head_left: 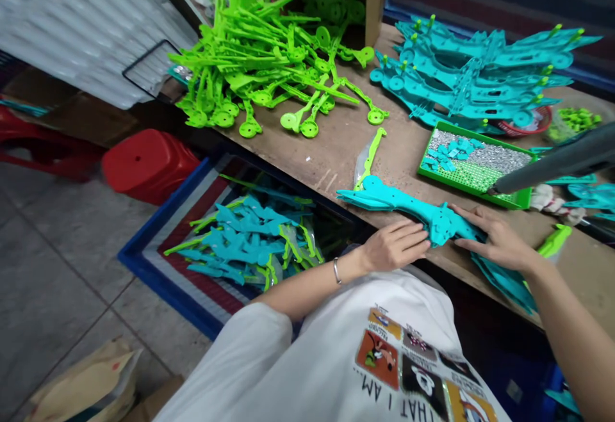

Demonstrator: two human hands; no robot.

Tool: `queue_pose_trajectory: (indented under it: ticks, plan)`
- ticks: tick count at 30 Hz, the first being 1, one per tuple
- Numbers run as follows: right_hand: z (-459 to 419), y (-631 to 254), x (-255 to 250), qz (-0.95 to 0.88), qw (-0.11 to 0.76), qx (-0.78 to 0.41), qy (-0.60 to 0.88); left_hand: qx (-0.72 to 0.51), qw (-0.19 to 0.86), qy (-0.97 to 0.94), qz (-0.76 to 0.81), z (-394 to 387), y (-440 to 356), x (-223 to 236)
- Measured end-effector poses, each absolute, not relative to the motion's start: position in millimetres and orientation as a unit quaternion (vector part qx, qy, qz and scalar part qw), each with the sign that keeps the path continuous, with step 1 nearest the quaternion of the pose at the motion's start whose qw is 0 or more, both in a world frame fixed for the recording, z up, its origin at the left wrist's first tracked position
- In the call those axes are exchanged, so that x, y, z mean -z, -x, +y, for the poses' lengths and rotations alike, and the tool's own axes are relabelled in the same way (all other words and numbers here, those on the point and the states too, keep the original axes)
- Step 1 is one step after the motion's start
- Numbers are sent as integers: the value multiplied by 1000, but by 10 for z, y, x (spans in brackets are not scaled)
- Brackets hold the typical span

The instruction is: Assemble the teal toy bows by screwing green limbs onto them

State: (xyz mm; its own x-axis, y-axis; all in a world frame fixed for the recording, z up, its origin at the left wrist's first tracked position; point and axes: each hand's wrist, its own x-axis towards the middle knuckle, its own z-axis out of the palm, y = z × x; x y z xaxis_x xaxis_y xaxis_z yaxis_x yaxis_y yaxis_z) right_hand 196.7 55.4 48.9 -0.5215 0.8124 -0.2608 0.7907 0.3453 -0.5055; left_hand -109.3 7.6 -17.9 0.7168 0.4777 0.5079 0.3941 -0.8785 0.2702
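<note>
In front of the green tray [468,180], the left hand [398,244], fingers together, and right hand [502,241], fingers spread, touch a turquoise assembly [439,220].

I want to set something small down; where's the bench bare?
The bench looks bare between the green heap and the clear-and-green piece left of the tray, and beyond the right forearm. It's crowded at the back, under heap and teal stack, and around the left hand and right hand.
</note>
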Motion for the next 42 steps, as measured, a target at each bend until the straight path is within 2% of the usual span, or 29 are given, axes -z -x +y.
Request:
queue_pose_trajectory:
  ticks: [3, 7, 9, 11, 13, 17, 19, 22, 24, 28, 33, 37, 42]
  plan:
    - [547, -1946, -477, -822, 24, -291, 489, -354, 62, -892, 274, -37, 1402, 57]
    - [490, -1935, -628, -822, 37, -269, 501, -415, 19, -792, 447, 133, 1675, -376]
    - [402, -1922, -803, -809, 88, -245, 527, -388, 55, -778, 491, 341, 1605, -603]
    - [250, -1876, -979, -770, 153, -244, 569, -342, 122, -810, 460, 585, 1378, -756]
    - [39, -1783, -1068, -706, 183, -328, 600, -277, 193, -853, 398, 841, 1061, -799]
    - [-406, -1454, -821, -457, 200, -654, 568, -52, 316, -886, 336, 1318, 532, -616]
    - [-535, -1255, -582, -298, 293, -709, 568, 9, 364, -886, 286, 1473, 430, -492]
    - [-564, -991, -331, -128, 454, -687, 552, -1, 424, -867, 263, 1552, 430, -379]
    - [-514, -863, -283, -77, 512, -670, 531, -18, 461, -843, 277, 1540, 464, -355]
    - [-398, -690, -335, -29, 562, -647, 514, -46, 513, -801, 304, 1515, 502, -344]
    - [-258, -513, -317, -13, 585, -617, 527, -78, 566, -760, 310, 1517, 562, -308]
    - [-166, -450, -227, -38, 595, -599, 535, -50, 539, -789, 290, 1507, 542, -409]
    - [-147, -448, -193, -28, 600, -597, 532, -10, 336, -906, 256, 1321, -78, -699]
